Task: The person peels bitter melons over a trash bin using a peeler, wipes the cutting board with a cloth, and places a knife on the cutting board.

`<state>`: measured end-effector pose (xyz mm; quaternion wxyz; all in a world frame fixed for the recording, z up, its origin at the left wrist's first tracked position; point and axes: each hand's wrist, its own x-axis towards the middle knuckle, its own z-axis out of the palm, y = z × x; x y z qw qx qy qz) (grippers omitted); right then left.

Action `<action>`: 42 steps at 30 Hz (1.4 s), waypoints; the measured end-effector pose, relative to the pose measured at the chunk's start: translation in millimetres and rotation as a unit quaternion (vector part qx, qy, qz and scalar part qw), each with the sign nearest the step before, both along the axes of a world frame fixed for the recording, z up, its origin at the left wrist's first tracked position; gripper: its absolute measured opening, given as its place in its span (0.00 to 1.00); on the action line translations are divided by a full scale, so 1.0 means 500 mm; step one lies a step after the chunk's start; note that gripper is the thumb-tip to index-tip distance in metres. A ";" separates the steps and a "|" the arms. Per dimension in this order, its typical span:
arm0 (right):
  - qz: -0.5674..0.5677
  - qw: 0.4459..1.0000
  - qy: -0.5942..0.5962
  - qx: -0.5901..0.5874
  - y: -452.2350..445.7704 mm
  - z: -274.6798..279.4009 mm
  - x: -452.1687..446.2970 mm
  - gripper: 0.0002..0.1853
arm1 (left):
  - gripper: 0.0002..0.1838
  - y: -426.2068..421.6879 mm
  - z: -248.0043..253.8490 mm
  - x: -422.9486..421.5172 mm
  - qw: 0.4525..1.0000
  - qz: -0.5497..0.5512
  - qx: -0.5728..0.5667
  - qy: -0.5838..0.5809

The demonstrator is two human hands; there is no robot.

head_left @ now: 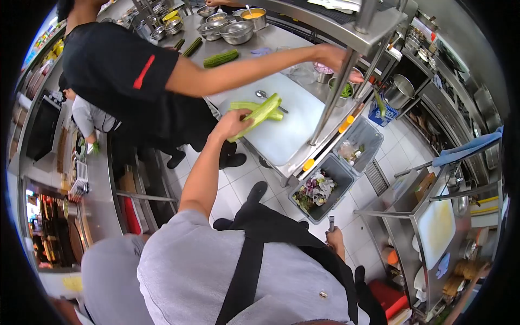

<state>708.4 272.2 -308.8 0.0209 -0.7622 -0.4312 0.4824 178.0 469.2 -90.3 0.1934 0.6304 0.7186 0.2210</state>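
My left hand (231, 124) is closed around one end of a long peeled cucumber (264, 111), pale green and slightly blurred, held over a white cutting board (295, 138). Beneath it another pale green peeled piece (277, 115) lies across the board, beside a metal spoon (261, 94) that is partly covered. Down by my right side, away from the board, my right hand (336, 239) grips a small metal tool (331, 222) that looks like a peeler. Dark green unpeeled cucumbers (221, 58) rest on the steel counter beyond the board.
A co-worker in a black shirt (116, 70) stands at the left, one arm (254, 67) reaching across above the board. Grey bins (338, 181) with vegetable scraps stand below the counter's edge. A steel shelf post (336, 97) rises near the board. Metal bowls (237, 33) sit farther back.
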 end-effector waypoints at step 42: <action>-0.193 0.850 -0.053 0.487 0.174 0.374 -0.428 0.15 | 0.34 0.212 -0.014 -0.220 0.597 -0.105 -0.110 -0.788</action>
